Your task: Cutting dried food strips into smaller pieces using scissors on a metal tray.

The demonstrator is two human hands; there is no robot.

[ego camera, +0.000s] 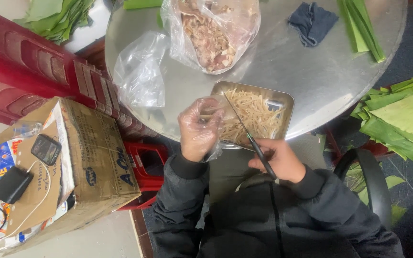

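Note:
My left hand (198, 130), in a thin clear plastic glove, pinches a pale strip at the left edge of a rectangular metal tray (283, 97). Pale yellow shredded strips (252, 117) fill the tray. My right hand (278, 160) is bare and grips the black handle of a thin knife (249, 136), whose blade slants up to the left across the tray toward my left fingers. Both hands are at the near edge of a round metal table (307, 71).
A clear bag of chopped meat (211, 33) and an empty plastic bag (139, 71) lie on the table, with a dark cloth (311, 21) and folded green leaves (362, 28). More leaves (402, 119) are stacked at right. A cardboard box (87, 157) with a phone (45, 149) stands at left.

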